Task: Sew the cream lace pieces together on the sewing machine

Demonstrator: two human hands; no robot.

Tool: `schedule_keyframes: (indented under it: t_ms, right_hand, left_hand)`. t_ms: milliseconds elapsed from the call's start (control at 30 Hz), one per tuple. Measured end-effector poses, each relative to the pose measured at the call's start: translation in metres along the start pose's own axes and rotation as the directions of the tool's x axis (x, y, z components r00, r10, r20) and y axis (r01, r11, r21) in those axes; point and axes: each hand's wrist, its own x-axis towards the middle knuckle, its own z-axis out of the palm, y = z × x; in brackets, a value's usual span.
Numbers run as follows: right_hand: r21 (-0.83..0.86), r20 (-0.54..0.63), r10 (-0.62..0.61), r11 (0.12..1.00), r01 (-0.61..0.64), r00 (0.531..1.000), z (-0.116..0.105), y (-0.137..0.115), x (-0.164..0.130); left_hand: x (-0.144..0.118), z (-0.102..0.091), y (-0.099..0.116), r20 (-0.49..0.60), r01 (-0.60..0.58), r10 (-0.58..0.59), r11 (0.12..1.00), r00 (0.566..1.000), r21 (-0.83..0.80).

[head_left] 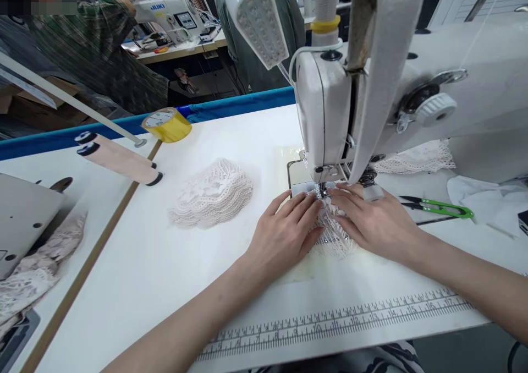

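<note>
My left hand (284,232) lies flat on a white lace piece (334,238), fingers pointing at the presser foot (322,192) of the white sewing machine (330,109). My right hand (373,219) presses the same lace from the right side, fingertips close to the needle. The lace runs between both hands and under the foot. A stack of similar lace pieces (212,194) sits on the table to the left of my left hand.
Green thread snips (441,208) lie right of my right hand. A yellow tape roll (167,124) and a pinkish cone (119,158) sit at the left. More lace (416,158) lies behind the machine. A printed ruler (338,323) runs along the table's front edge. Another person (99,48) works behind.
</note>
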Motion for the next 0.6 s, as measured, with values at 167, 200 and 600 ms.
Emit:
schedule_keyframes:
  t_ms: [167, 200, 600]
  right_hand:
    - [-0.026, 0.006, 0.008, 1.000, -0.008, 1.000, 0.0009, 0.0005, 0.0008]
    - [-0.027, 0.007, 0.006, 1.000, -0.006, 1.000, 0.0010, 0.0007, 0.0006]
    - [-0.044, -0.014, -0.014, 0.999, 0.013, 1.000, 0.0012, 0.0018, -0.0018]
  left_hand:
    - [0.0015, -0.0002, 0.0015, 0.000, -0.011, 0.011, 1.000, 1.000, 0.018]
    - [0.0015, -0.0005, 0.0016, -0.007, -0.012, 0.012, 1.000, 1.000, 0.021]
    - [0.0001, 0.0003, 0.0038, -0.008, -0.019, 0.019, 0.999, 1.000, 0.050]
